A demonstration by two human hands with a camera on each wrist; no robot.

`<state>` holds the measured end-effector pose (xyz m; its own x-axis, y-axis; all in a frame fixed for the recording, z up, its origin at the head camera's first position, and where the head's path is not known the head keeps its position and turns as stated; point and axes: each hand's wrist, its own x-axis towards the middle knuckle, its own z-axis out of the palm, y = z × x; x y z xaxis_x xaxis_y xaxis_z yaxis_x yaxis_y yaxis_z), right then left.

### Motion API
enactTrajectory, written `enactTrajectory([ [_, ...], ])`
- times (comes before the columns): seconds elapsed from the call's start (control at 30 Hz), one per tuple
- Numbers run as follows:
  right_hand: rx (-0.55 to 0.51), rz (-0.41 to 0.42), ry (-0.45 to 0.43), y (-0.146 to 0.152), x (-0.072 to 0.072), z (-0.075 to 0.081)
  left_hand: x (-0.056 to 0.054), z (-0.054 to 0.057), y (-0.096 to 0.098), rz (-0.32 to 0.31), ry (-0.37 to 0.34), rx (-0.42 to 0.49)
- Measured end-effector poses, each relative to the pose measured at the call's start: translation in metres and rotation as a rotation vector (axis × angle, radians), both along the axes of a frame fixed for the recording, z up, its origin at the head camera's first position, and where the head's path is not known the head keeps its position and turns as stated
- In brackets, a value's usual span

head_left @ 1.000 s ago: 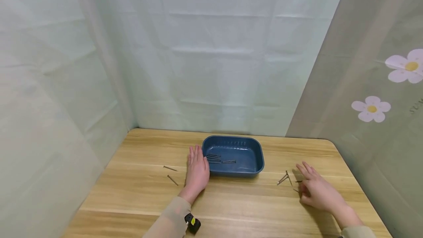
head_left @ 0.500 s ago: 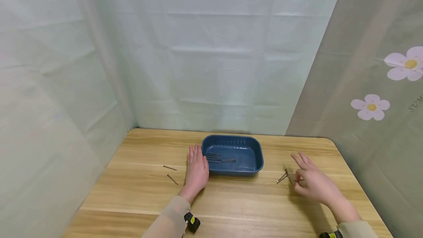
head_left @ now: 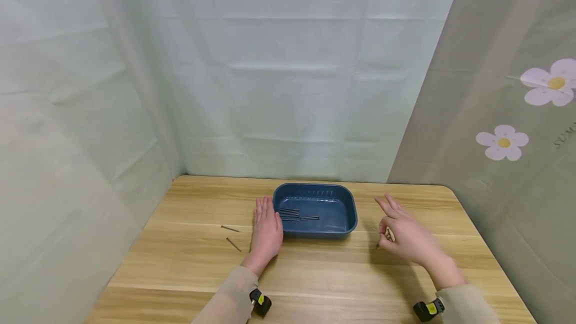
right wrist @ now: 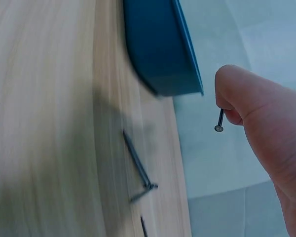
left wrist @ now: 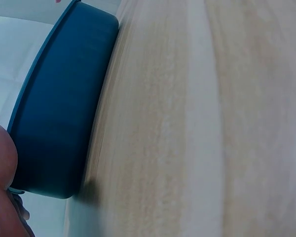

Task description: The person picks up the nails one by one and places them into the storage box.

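Wood-grain surface (head_left: 324, 284); pale sheets (head_left: 292, 89) hung behind + at L, brownish at R w/ white flowers (head_left: 502, 142). Blue tray (head_left: 315, 234) nr back edge, several dark nails (head_left: 290, 214) inside, mostly L. Hands apart: L hand (head_left: 267, 234) flat-fingered vs tray's L side; R hand (head_left: 411, 239) pinches nail (right wrist: 220, 118) off surface, R of tray. 2 loose nails (head_left: 233, 244) far L.

Tray (head_left: 333, 214) dark blue. Nails (head_left: 233, 244) dark grey. Table (head_left: 315, 274) light brown, wood-grained. Sleeves (head_left: 227, 296) beige. Curtain (head_left: 292, 99) pale grey-green. Flowers (head_left: 502, 142) white, yellow-centred.
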<state>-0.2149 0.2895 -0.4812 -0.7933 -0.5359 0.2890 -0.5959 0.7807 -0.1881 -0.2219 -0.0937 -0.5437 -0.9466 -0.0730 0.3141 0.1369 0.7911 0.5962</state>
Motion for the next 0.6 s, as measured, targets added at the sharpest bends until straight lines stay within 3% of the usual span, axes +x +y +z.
enactTrajectory([
  [0.2, -0.009, 0.048, 0.069, -0.016, -0.006, 0.000, -0.001, -0.001, -0.001, -0.001, 0.000, 0.000],
  [0.6, 0.001, 0.058, 0.077, -0.027, -0.009, 0.002, -0.001, -0.001, 0.000, 0.001, 0.004, 0.003],
])
